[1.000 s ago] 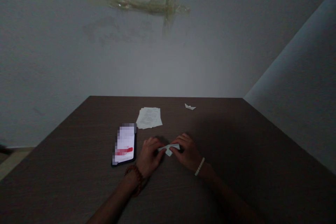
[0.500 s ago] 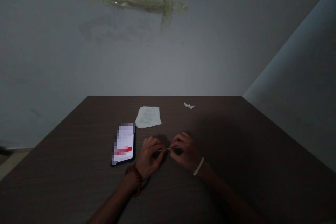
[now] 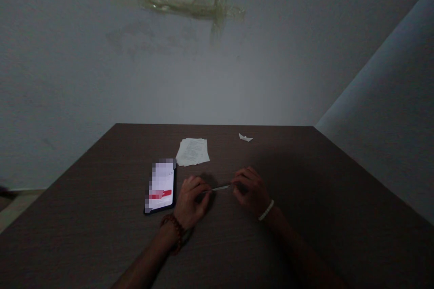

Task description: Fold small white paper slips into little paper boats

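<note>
Both of my hands pinch a small folded piece of white paper [image 3: 219, 188], which lies stretched thin and flat between them just above the dark wooden table [image 3: 305, 180]. My left hand [image 3: 191, 201], with a brown bead bracelet at the wrist, grips its left end. My right hand [image 3: 250, 189], wearing a white bead bracelet, grips its right end. The fingers of both hands are curled closed on the paper.
A phone [image 3: 161, 186] with a lit screen lies just left of my left hand. A small stack of paper sheets [image 3: 192, 151] sits behind it. A small folded paper boat [image 3: 245, 137] rests near the table's far edge. Grey walls enclose the back and right.
The folded paper has been flattened and pulled out sideways into a thin strip. My right hand has moved right and a little away from the left hand.
</note>
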Demonstrator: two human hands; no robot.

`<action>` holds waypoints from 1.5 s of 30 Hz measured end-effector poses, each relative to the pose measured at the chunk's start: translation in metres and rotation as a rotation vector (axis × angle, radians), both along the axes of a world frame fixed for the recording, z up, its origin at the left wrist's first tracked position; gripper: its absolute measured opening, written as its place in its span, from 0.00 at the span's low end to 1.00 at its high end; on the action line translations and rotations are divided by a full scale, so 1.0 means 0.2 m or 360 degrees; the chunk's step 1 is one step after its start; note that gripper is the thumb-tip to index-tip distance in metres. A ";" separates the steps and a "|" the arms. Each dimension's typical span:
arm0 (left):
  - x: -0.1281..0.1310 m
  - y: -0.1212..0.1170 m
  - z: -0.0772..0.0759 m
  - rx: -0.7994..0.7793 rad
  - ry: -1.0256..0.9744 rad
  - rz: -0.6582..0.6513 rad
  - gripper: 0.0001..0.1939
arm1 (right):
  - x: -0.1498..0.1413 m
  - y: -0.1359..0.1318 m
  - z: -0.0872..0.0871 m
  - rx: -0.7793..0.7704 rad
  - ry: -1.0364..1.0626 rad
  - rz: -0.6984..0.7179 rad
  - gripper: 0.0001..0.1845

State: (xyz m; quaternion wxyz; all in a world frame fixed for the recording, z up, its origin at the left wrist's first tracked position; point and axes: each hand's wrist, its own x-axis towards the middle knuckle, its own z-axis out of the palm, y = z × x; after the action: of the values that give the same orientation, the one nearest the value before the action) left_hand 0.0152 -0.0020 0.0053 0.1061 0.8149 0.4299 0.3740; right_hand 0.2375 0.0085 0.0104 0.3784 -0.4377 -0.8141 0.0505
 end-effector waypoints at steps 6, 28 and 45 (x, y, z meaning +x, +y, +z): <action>0.00 0.00 -0.01 0.0009 -0.0068 -0.0111 0.07 | -0.07 -0.02 -0.02 -0.0023 -0.0029 0.0212 0.06; -0.01 0.01 -0.02 0.0020 -0.0084 -0.0059 0.05 | -0.09 -0.04 -0.04 0.0116 -0.0170 0.0242 0.06; -0.04 0.02 -0.02 0.0111 -0.0008 0.0173 0.07 | -0.01 0.01 -0.09 0.0126 -0.0182 0.0169 0.07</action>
State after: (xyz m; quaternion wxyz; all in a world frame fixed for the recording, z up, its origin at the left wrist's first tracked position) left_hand 0.0075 0.0025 0.0009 0.0584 0.7926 0.4601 0.3959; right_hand 0.2355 0.0103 -0.0079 0.3452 -0.3808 -0.8577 0.0132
